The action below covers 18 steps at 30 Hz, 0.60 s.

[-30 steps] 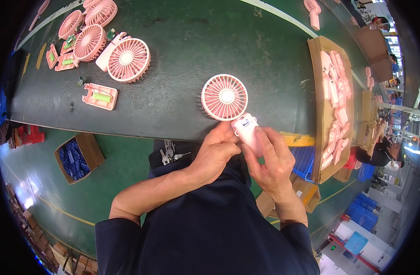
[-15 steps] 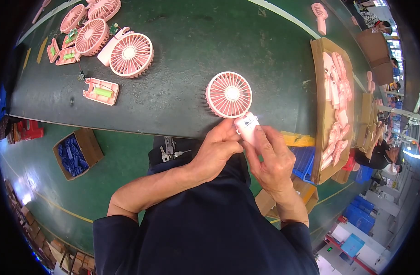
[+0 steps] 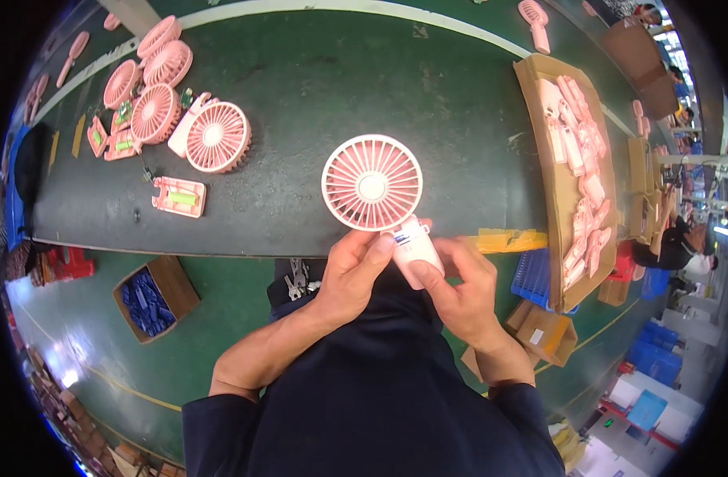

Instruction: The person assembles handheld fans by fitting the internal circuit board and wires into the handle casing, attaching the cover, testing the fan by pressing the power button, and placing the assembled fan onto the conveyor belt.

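A pink handheld fan is between my two hands at the near edge of the bench. Its round slatted head point(image 3: 372, 184) points away from me, with the pale handle point(image 3: 418, 253) toward me. My left hand point(image 3: 354, 266) is closed around the joint of head and handle, its thumb at the handle's upper end. My right hand point(image 3: 464, 288) grips the handle's lower part, thumb on its upper face and fingers behind. What the hidden fingers touch cannot be seen.
Several pink fan heads point(image 3: 218, 137) and an opened handle shell point(image 3: 179, 197) with a green battery lie on the left of the dark bench point(image 3: 292, 95). A carton point(image 3: 556, 262) of pink handle parts stands at right. A box point(image 3: 148, 302) of blue parts is on the floor.
The fan has come closer and slightly left, its handle tilted more toward me. My left thumb has shifted onto the handle's top. The whole view has shifted a little.
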Available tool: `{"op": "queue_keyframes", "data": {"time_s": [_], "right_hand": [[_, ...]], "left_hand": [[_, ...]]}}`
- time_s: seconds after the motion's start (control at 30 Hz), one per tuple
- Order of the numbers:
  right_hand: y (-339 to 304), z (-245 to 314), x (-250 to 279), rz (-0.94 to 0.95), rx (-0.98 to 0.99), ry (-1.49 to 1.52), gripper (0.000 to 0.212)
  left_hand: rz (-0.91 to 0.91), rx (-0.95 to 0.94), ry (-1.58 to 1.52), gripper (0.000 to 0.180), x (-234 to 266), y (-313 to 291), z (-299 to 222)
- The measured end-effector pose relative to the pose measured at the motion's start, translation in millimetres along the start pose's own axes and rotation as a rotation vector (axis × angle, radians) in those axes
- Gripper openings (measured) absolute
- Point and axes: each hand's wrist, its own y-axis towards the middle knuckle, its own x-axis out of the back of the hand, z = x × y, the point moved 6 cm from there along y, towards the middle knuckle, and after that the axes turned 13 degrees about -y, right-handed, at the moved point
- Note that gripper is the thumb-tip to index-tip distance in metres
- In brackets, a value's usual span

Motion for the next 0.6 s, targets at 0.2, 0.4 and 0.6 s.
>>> {"op": "queue_keyframes", "data": {"time_s": [0.2, 0.4, 0.6], "right_hand": [[-1, -7, -24, 0.190, -0.165, 0.271, 0.021], [-7, -7, -30, -0.030, -0.066, 0.282, 0.022], [-4, -18, -29, 0.022, -0.202, 0.376, 0.026]], "left_hand": [[0.020, 0.034, -0.109, 0.045, 3, 3, 4], [-0.084, 0.069, 0.071, 0.040, 10, 1, 6], [-0.077, 0.094, 0.056, 0.040, 7, 6, 10]]}}
